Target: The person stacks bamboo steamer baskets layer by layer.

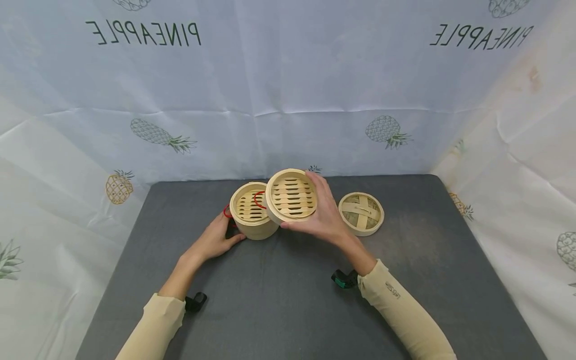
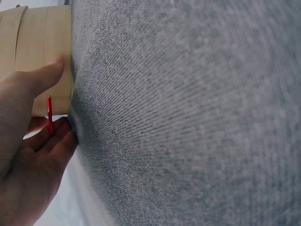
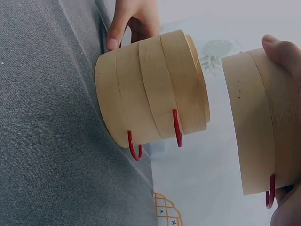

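Two stacked bamboo steamer baskets (image 1: 257, 232) with slatted tops and red loop handles stand at the table's back centre. My left hand (image 1: 218, 239) holds the stack low on its left side; in the left wrist view the thumb lies on the bamboo wall and the fingers (image 2: 56, 141) reach round beside a red loop. Raised at the stack's right, another steamer basket (image 1: 293, 196) is in the grip of my right hand (image 1: 325, 215), its slatted face tipped toward the head camera. The right wrist view shows a gap between this lifted basket (image 3: 251, 117) and the stack (image 3: 150, 89).
A round woven bamboo lid (image 1: 362, 214) lies on the dark grey table (image 1: 270, 310), right of my right hand. Behind the table hangs a pale cloth (image 1: 288, 140) printed with pineapples. Black wrist devices (image 1: 344, 279) sit below both wrists.
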### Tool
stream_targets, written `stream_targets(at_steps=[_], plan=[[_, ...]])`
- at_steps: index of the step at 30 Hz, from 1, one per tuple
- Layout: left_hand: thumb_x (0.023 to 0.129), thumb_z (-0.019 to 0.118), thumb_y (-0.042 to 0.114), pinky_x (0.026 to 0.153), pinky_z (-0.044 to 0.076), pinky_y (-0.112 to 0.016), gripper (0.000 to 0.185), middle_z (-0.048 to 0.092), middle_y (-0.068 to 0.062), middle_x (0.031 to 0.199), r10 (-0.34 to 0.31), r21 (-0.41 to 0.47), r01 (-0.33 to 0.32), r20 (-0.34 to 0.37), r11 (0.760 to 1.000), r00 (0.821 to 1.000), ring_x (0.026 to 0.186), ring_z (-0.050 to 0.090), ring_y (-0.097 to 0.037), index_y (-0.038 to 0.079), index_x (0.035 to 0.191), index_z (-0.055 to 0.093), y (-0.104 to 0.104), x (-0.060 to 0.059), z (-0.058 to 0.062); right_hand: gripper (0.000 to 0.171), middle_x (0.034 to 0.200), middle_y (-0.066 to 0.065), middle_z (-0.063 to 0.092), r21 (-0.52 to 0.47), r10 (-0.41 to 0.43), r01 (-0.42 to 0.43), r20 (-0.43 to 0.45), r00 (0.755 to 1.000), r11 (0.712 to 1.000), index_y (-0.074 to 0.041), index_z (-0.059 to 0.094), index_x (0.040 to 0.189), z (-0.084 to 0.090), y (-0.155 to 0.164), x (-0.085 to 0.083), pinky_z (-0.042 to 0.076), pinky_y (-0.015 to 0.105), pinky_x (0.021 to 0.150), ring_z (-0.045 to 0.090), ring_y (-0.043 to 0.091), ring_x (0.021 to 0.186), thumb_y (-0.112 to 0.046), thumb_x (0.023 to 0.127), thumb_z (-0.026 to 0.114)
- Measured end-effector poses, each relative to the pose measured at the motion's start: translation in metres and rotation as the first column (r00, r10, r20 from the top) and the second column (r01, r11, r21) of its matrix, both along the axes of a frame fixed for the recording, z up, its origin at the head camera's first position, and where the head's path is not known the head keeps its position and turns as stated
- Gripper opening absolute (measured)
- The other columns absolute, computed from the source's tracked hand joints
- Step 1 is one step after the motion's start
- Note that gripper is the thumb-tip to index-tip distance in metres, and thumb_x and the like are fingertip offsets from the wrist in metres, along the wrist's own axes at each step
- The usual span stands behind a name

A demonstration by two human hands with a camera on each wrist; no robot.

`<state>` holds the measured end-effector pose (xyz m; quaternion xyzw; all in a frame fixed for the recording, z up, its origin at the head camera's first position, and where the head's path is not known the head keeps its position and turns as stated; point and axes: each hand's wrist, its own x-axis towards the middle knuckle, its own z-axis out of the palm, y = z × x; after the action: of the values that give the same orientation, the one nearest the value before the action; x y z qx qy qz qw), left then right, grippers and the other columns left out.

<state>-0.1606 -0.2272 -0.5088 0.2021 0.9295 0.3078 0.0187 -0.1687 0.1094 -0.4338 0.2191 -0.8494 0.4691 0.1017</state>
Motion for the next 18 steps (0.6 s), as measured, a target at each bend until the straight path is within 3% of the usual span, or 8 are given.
stream_targets(at_steps=[7, 12, 18], plan=[[0.097, 0.084, 0.02, 0.111, 0.05, -0.064, 0.084, 0.056, -0.026, 0.151, -0.012, 0.02, 0.012, -0.025, 1.0, 1.0, 0.136, 0.06, -0.044, 0.004, 0.164, 0.036, -0.0002, 0.0009, -0.0002, 0.133, 0.174, 0.017, 0.03, 0.006, 0.0, 0.0, 0.015, 1.0, 1.0, -0.016, 0.028, 0.172, 0.0021, -0.0032, -0.0013, 0.038, 0.07, 0.124, 0.033, 0.04, 0.162, -0.035, 0.065, 0.106], [0.095, 0.085, 0.021, 0.106, 0.05, -0.067, 0.082, 0.059, -0.027, 0.147, -0.017, 0.023, 0.019, -0.07, 1.0, 0.997, 0.131, 0.061, -0.045, 0.002, 0.162, 0.039, -0.0008, 0.0013, -0.0016, 0.133, 0.175, 0.019, 0.03, 0.012, 0.006, -0.006, 0.008, 1.0, 1.0, -0.011, 0.029, 0.171, -0.0025, -0.0065, -0.0027, 0.035, 0.071, 0.126, 0.03, 0.04, 0.164, -0.037, 0.065, 0.106], [0.097, 0.084, 0.019, 0.113, 0.049, -0.064, 0.083, 0.057, -0.027, 0.15, -0.008, 0.006, 0.009, -0.017, 1.0, 1.0, 0.136, 0.06, -0.044, 0.003, 0.163, 0.037, 0.0006, 0.0013, 0.0011, 0.132, 0.175, 0.021, 0.031, 0.004, 0.009, -0.009, -0.021, 1.0, 1.0, -0.007, 0.03, 0.169, -0.0049, -0.0084, -0.003, 0.033, 0.071, 0.127, 0.028, 0.041, 0.165, -0.033, 0.064, 0.106]])
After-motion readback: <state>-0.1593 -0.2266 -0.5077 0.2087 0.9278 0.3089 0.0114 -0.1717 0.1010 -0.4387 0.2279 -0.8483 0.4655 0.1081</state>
